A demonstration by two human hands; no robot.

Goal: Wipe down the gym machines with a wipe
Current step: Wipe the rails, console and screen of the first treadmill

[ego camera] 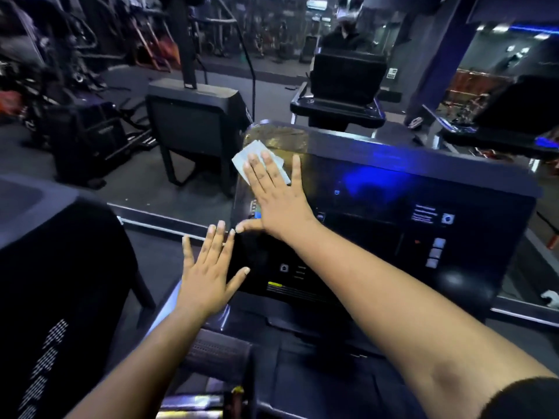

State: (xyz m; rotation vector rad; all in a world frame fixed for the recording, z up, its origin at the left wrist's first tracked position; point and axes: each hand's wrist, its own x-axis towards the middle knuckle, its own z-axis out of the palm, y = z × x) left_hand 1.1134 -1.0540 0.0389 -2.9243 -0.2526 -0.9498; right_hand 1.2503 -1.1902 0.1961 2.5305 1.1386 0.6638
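A black treadmill console [378, 213] with a glossy screen fills the middle of the head view. My right hand [278, 201] lies flat with straight fingers on the screen's upper left part and presses a pale folded wipe [252, 155] against it. The wipe sticks out past the fingertips toward the console's top left corner. My left hand [210, 270] is spread flat, fingers straight, at the console's lower left edge, and holds nothing.
A second treadmill console [193, 122] stands to the left and another dark machine [45, 252] is at the near left. A mirror wall [348, 55] behind reflects a person and the consoles. Gym frames and weights crowd the far left.
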